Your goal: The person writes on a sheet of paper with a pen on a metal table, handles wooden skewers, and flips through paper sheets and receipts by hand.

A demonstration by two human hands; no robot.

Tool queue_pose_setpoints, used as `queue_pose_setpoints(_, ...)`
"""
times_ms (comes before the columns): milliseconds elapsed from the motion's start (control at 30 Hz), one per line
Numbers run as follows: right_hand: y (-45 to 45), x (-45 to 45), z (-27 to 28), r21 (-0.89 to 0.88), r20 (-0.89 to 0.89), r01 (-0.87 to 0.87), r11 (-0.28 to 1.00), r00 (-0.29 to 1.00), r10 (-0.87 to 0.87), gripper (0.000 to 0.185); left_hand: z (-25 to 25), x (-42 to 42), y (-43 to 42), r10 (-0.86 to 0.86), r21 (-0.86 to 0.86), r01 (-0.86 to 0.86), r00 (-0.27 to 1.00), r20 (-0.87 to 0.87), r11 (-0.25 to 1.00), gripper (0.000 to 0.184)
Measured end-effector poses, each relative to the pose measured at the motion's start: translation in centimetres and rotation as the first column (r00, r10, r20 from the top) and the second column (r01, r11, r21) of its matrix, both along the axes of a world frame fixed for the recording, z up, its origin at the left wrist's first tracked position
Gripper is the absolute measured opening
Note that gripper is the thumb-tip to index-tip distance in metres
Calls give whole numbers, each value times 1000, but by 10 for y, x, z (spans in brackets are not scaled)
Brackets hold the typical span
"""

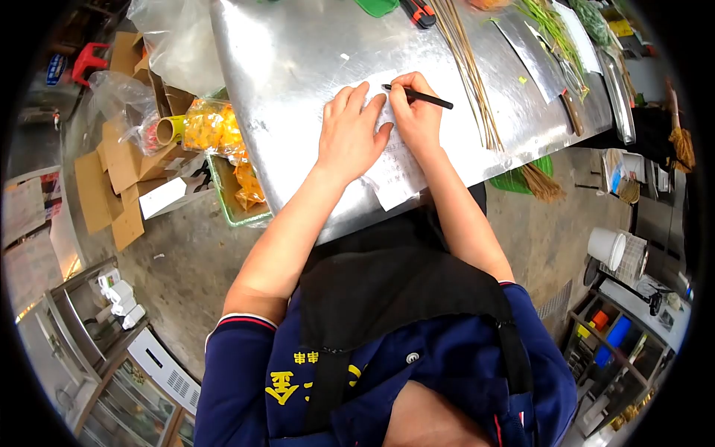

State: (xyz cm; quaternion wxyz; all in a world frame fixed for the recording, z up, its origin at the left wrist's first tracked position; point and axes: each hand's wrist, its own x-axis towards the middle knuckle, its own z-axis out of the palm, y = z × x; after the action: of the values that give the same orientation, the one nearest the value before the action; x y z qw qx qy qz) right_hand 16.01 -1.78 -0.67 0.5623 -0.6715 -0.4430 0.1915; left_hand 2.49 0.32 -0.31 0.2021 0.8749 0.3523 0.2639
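A black pen [428, 97] is pinched in the fingers of my right hand [417, 118], its tip toward the upper part of a sheet of paper [396, 177]. My left hand [350, 134] lies flat with its fingers spread, over the left side of that sheet and the metal table beside it. Handwriting shows on the part of the paper below my hands, and its lower end reaches the near edge of the metal table [290, 82]. My hands cover part of the writing.
Thin wooden skewers [471, 78] lie right of my right hand. Beyond them are a cleaver [530, 56] and green vegetables [555, 33]. A red and black tool [419, 13] sits at the far edge. Cardboard boxes [112, 171] and a green-rimmed crate [223, 195] stand left.
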Motion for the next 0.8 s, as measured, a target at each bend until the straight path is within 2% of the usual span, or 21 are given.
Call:
queue_pose_setpoints(367, 0, -3, 3, -93, 77, 23, 995, 997, -16, 7, 0, 0, 2, 7, -14, -8, 999, -33, 1000, 46)
queue_pose_setpoints(467, 3, -2, -1, -40, 93, 43, 998, 995, -40, 7, -2, 0, 3, 7, -7, -7, 1000, -10, 1000, 45)
queue_pose_setpoints(800, 2, -3, 1, -36, 89, 41, 998, 995, -38, 6, 0, -1, 2, 12, -12, -13, 1000, -19, 1000, 46)
